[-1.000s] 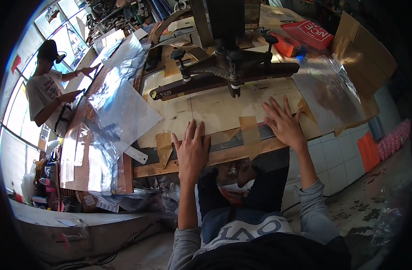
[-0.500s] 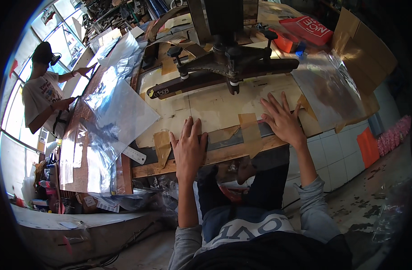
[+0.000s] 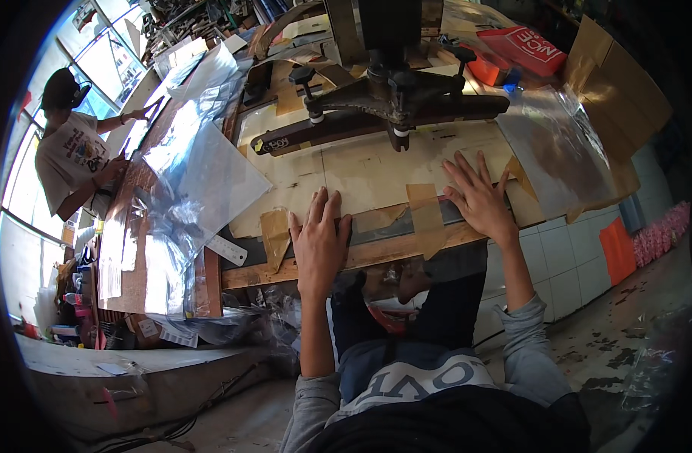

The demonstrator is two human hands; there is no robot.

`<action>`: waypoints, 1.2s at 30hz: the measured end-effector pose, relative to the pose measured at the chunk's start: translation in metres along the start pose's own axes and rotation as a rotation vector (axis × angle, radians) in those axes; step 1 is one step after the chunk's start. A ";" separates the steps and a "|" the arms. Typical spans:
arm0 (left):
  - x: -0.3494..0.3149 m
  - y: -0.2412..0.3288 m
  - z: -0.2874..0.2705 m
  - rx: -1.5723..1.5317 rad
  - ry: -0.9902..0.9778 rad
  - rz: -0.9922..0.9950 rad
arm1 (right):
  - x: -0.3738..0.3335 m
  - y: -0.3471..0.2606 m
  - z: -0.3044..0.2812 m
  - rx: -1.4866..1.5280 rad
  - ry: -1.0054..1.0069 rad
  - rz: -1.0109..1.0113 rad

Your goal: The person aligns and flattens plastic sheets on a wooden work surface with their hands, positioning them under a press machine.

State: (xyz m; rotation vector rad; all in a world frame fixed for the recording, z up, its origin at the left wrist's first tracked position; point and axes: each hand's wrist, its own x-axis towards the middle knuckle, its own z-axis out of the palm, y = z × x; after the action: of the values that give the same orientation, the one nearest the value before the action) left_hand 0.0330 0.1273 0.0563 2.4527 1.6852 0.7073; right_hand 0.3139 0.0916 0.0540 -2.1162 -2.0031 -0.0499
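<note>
My left hand (image 3: 320,245) lies flat with its fingers stretched forward, over the front edge of a pale board (image 3: 346,177) on the bench. To its right, my right hand (image 3: 482,202) rests on the same board, fingers spread. Neither hand holds anything. Strips of brown tape (image 3: 425,219) run along the board's front edge, one of them between my hands. Just beyond my fingers, a dark metal press bar (image 3: 437,112) with screw knobs reaches across the board.
Clear plastic sheets (image 3: 221,170) cover the table at left, beside a metal ruler (image 3: 227,251). Another plastic sheet (image 3: 554,151) and a cardboard box (image 3: 618,90) are at right. A red bag (image 3: 523,51) lies behind. A person (image 3: 74,147) stands at the far left table.
The whole view has shifted slightly up and to the right. My hands keep their places on the board. At the left table, the other person's arms have moved a little.
</note>
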 end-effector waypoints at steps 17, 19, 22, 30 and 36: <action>-0.004 0.000 0.005 0.023 0.044 -0.003 | -0.002 -0.003 0.002 0.022 0.057 0.026; -0.004 0.000 0.004 0.024 0.039 -0.007 | -0.001 -0.004 0.003 0.022 0.070 0.026; -0.002 0.001 0.004 0.029 0.032 -0.022 | 0.000 -0.005 0.004 0.022 0.091 0.023; -0.001 0.003 0.002 0.046 0.034 -0.042 | 0.000 -0.006 0.006 0.019 0.148 0.012; 0.001 0.008 0.003 0.013 0.037 -0.032 | -0.004 -0.005 0.001 -0.022 0.203 0.016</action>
State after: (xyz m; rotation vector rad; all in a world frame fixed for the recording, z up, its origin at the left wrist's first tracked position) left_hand 0.0420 0.1257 0.0569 2.4299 1.7435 0.7442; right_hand 0.3084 0.0885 0.0529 -2.0485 -1.8767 -0.2743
